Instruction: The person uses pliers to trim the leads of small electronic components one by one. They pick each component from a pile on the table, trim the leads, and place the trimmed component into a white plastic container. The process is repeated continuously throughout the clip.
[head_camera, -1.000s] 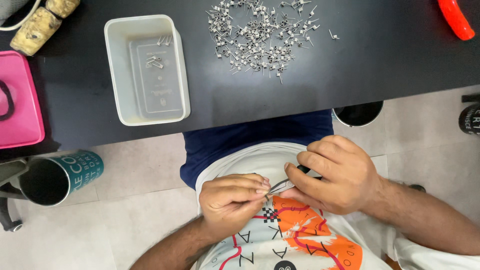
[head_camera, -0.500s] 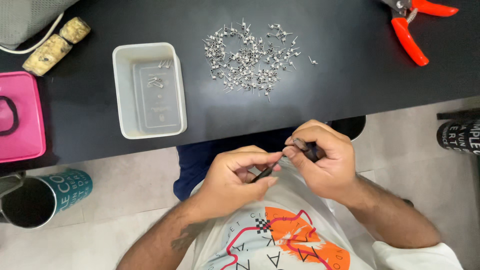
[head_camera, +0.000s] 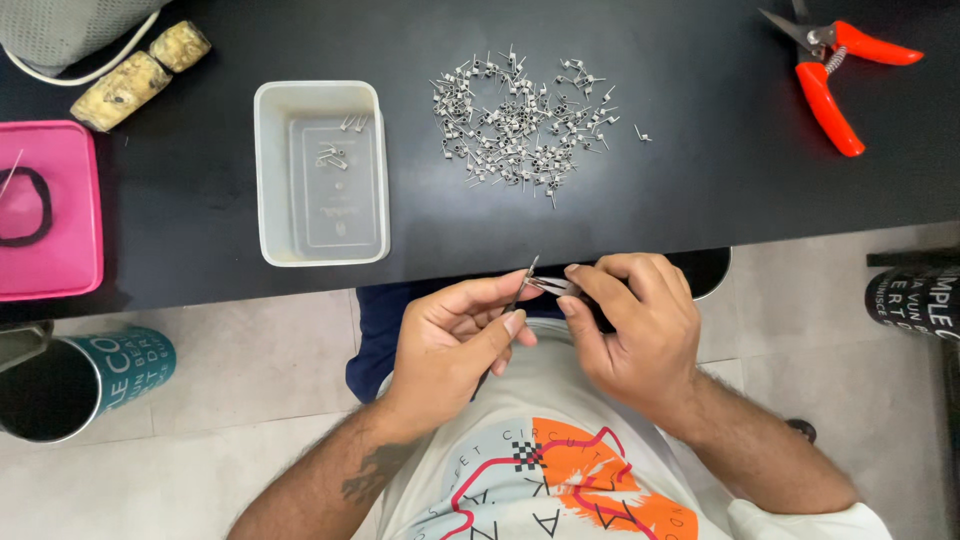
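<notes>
left hand (head_camera: 455, 335): pinching a thin dark rod tool (head_camera: 522, 288) between thumb and fingers, tip pointing up toward the table edge; fingers are closing round it, not spread
right hand (head_camera: 630, 325): gripping slim metal tweezers (head_camera: 553, 286), fingers curled tight, tweezer tips meeting the rod's tip
held piece: too small to tell whether a coil is sitting at the tips
location: both tools are hovering over the lap, just below the edge of the black table (head_camera: 700, 170), between the two hands
risk 1: any tiny piece at the tips is likely slipping off and dropping into the lap or onto the floor, since work is happening off the table
risk 2: tweezer points are pressing close to the left fingertips, a poke seems possible
risk 3: over-squeezing could be bending a coil leg
coil pile (head_camera: 520, 125): small silver wire coils with straight legs, lying scattered and loose on the table
tray (head_camera: 272, 170): pale plastic, holding a few coils
cutters (head_camera: 830, 70): red-handled, lying far right, well apart
</notes>
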